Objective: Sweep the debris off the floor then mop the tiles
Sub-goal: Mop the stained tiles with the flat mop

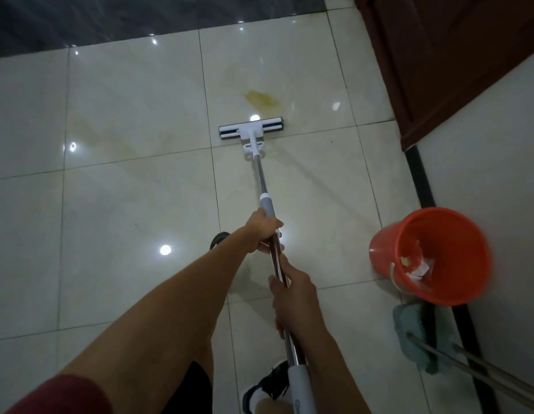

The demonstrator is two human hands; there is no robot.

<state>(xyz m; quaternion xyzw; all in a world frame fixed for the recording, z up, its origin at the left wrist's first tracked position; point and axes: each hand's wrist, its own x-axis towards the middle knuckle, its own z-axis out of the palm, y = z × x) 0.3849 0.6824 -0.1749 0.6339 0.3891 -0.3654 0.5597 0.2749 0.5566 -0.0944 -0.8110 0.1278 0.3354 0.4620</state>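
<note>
Glossy cream floor tiles (134, 222) fill your view, bordered by a dark strip at the top and a brown wooden door (445, 55) at the upper right, and the sponge mop (251, 129) lies flat on them well ahead of you, its head just short of a yellowish stain (261, 98). Your left hand (264, 231) is wrapped round the mop handle (261, 177) just below the grey collar, and your right hand (292, 297) grips the metal shaft lower down, nearer your body, so the head sits at the far end of the pole from both hands. An orange bucket (388, 243) stands to your right beside a black floor strip, with scraps of paper and plastic in it (the sweeping looks done, judging by that), and a teal cleaning tool (409, 324) with a metal pole lies just behind it. The likely trouble from here: the stain could smear across the tile rather than lift if the sponge passes over it only lightly or is too wet, and faint yellowish streaks already show on the tiles to the left. A wide swing of the shaft to your right could knock the bucket over, and the shiny floor may be slippery underfoot near your shoe (268, 386).
</note>
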